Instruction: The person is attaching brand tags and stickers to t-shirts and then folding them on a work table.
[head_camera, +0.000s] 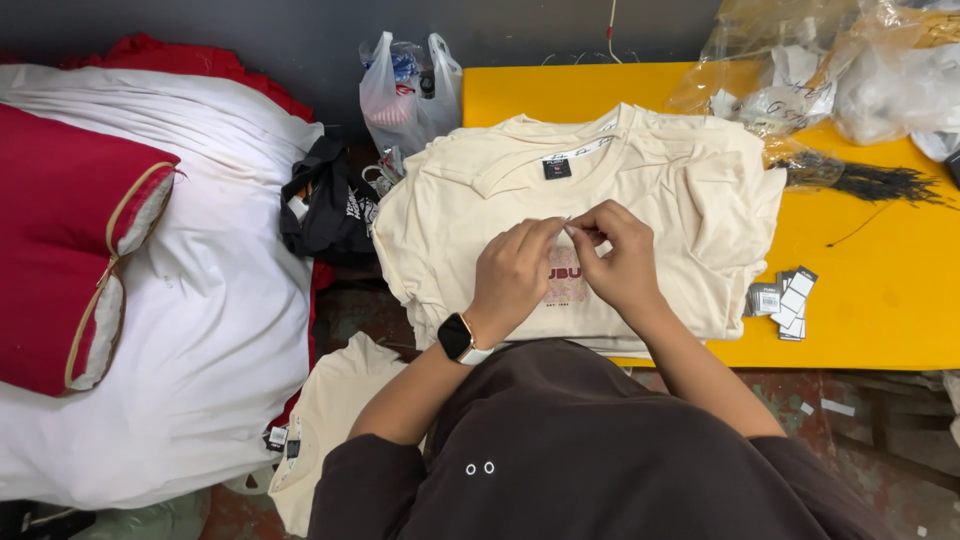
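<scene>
Yellow table (880, 310) against a dark wall, carrying a stack of cream T-shirts (470, 200) laid flat, collar away from the person, print side up so the chest is within easy reach. Left hand (515, 275), smartwatch on its wrist, rests over the print with fingers curled, thumb and forefinger pinched. Right hand (620, 255) meets it fingertip to fingertip, also pinched; between them shows a thin pale sliver (566, 226), too small to tell whether thread or fastener, held just above the top shirt's chest. Small pile of hang tags (785, 300) lies at the right, near the shirts, apparently kept within arm's reach. Bundle of black strings (880, 183) sits beyond it, beside crumpled clear plastic bags (800, 70). White plastic bag (405, 90) stands behind the stack. Another cream shirt (330, 420) lies on the floor at left, beside a white-and-red bundle (190, 330).
</scene>
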